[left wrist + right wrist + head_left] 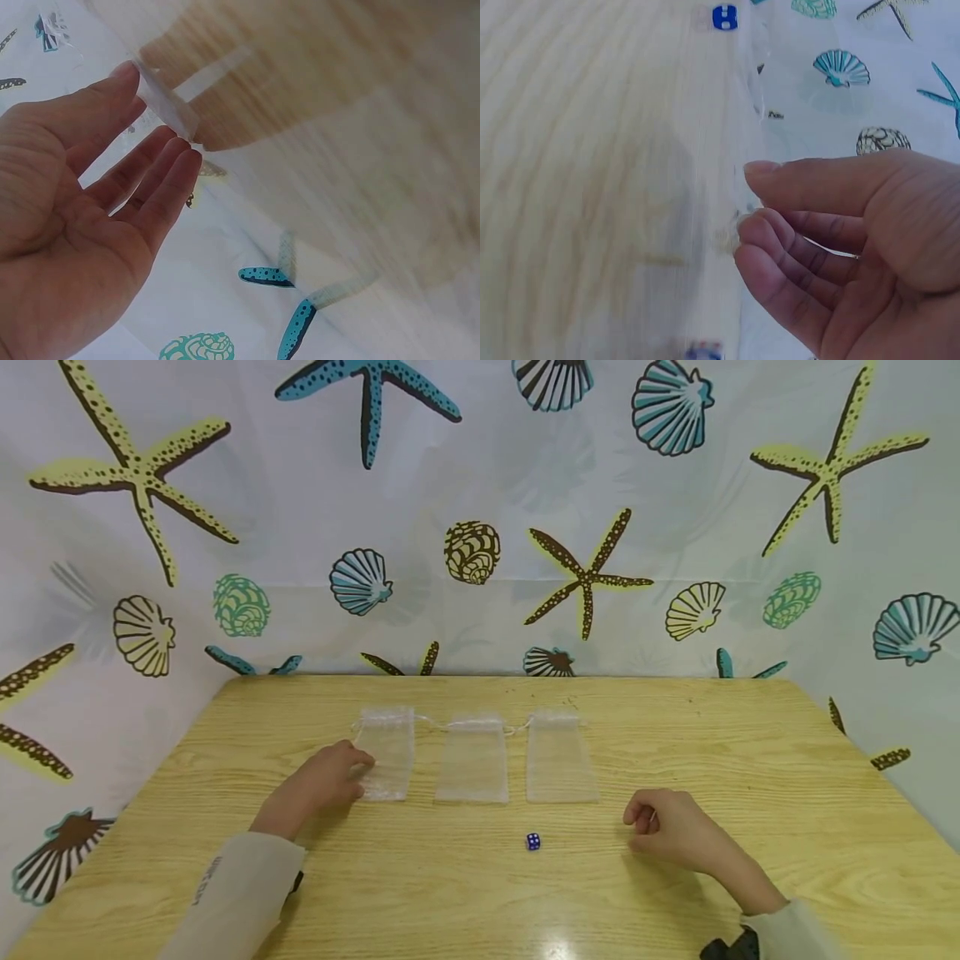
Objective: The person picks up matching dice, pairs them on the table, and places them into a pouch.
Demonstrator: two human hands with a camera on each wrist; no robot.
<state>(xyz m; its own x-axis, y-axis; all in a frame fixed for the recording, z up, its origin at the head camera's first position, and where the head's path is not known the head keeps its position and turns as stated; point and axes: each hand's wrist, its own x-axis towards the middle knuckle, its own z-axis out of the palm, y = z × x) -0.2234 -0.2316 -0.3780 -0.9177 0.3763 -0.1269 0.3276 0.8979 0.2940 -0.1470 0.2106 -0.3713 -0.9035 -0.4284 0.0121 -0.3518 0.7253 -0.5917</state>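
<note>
Three sheer pouches (471, 764) were laid abreast, long axes roughly square to the far edge of the table (420, 893), drawstring ends toward it. The leftmost pouch (392, 762) was touched by the left hand (330, 777), thumb and fingers apart; the right hand (670, 828) was held loosely curled, empty.

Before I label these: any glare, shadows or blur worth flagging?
Head: bright glare spot on the table at bottom of frame, soft shadows by the left hand and right hand, blue die legible. Left wrist: table streaky, hazy. Right wrist: table washed out, streaked; die's dots smeared.
</note>
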